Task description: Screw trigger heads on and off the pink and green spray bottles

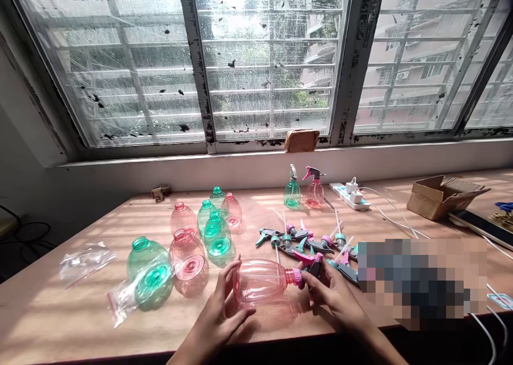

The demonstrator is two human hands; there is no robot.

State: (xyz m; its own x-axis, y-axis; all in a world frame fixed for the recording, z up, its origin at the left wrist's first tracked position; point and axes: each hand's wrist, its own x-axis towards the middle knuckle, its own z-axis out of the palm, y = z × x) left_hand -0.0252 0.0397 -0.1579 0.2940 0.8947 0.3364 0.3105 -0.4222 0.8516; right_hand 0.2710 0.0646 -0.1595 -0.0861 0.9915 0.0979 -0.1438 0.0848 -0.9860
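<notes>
A clear pink plastic bottle (262,282) lies on its side just above the wooden table (60,311), neck pointing right. My left hand (222,314) cups its base, fingers curled round it. My right hand (334,298) grips the pink and grey trigger sprayer head (306,273) at the bottle's neck. A heap of loose trigger sprayers (308,242) in teal, pink and grey lies just behind my right hand.
Several empty pink and green bottles (200,231) stand and lie to the left. Two finished spray bottles (303,191) stand at the back. Clear plastic bags (84,263) lie far left. A power strip (348,195) with cables and a cardboard box (441,196) sit at the right.
</notes>
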